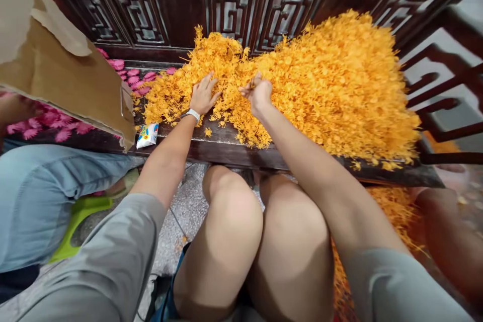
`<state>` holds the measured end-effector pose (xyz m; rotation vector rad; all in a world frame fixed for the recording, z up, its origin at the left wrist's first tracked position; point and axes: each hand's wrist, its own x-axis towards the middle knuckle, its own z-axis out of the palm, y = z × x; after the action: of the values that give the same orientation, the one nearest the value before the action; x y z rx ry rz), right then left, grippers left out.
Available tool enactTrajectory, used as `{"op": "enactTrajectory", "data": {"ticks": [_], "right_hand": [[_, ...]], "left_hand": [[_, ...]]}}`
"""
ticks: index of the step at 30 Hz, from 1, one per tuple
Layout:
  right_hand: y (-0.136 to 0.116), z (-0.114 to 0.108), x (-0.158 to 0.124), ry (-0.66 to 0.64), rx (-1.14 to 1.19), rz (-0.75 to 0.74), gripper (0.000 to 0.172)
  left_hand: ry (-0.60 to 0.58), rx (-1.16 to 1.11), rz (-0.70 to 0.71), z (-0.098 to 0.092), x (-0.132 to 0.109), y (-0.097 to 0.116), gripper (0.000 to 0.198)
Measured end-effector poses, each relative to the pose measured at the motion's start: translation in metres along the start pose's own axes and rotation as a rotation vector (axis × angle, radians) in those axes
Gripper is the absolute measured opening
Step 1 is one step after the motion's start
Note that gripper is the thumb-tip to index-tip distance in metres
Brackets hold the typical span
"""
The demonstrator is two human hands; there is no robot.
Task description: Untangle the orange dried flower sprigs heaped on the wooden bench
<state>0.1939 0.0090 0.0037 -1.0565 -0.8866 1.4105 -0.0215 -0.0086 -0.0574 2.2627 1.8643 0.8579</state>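
A large heap of orange plastic-looking flower pieces (pixel 332 85) with thin spiky petals covers much of a dark wooden bench. My left hand (pixel 204 94), with a white band at the wrist, rests on the smaller left part of the heap, fingers spread and nothing gripped. To its right, my right hand (pixel 258 93) hovers at the heap, its fingers curled in a pinch. What lies between those fingertips is too small to make out. One loose orange piece (pixel 208 132) lies on the bare wood below my left hand.
A torn cardboard piece (pixel 83 75) stands at left before pink flower pieces (pixel 62 123). A small white-and-blue packet (pixel 147 135) lies on the bench edge (pixel 226 153). Another person's jeans-clad leg (pixel 56 181) is beside a green stool (pixel 81 216). More orange pieces (pixel 392 206) sit below right.
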Motion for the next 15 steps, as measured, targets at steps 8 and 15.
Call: {"op": "enactTrajectory", "data": {"ticks": [8, 15], "right_hand": [[-0.013, 0.007, -0.008, 0.000, -0.181, -0.208, 0.054], [-0.035, 0.007, 0.002, 0.025, -0.264, -0.374, 0.059]], "left_hand": [[0.095, 0.030, -0.124, 0.007, 0.006, -0.001, 0.070], [0.139, -0.009, -0.166, 0.006, 0.002, 0.000, 0.076]]}}
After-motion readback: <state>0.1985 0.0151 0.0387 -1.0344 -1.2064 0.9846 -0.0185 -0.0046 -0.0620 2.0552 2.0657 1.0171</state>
